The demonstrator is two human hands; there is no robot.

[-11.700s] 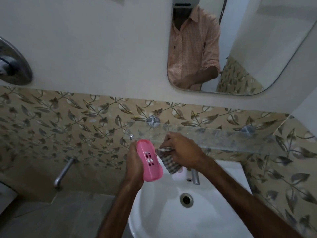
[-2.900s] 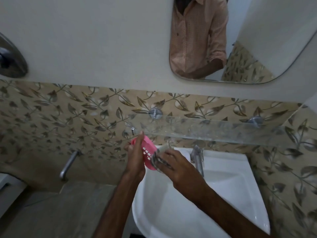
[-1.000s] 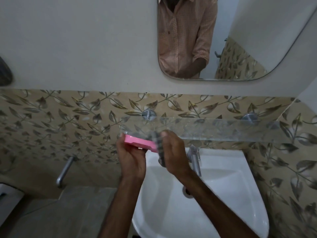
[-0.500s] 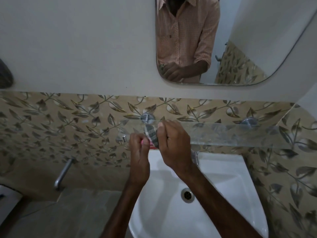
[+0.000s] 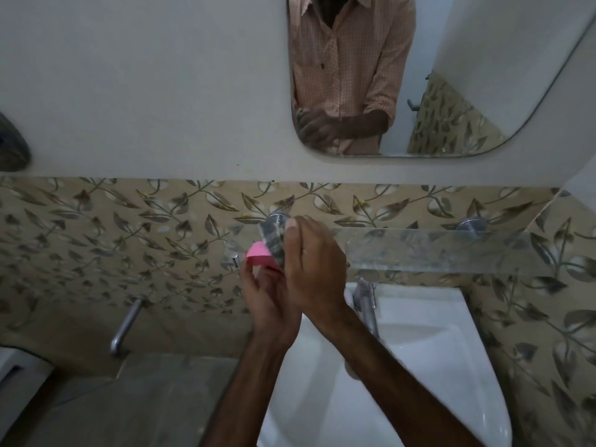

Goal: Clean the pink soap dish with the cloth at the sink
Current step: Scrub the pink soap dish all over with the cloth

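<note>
My left hand (image 5: 267,295) grips the pink soap dish (image 5: 259,257) from below, holding it up in front of the tiled wall above the sink's left rim. Only the dish's left end shows; the rest is hidden behind my right hand. My right hand (image 5: 312,262) holds the dark checked cloth (image 5: 274,240) bunched against the dish's right side, fingers curled round it. The white sink (image 5: 419,366) lies below both hands.
A glass shelf (image 5: 435,250) on metal brackets runs along the wall just behind my hands. The chrome tap (image 5: 366,304) stands at the sink's back edge. A second tap (image 5: 124,327) sticks out of the wall at left. A mirror (image 5: 451,75) hangs above.
Both hands have risen from over the basin to the level of the glass shelf, the dish has turned in my left hand, and the cloth keeps rubbing against it.
</note>
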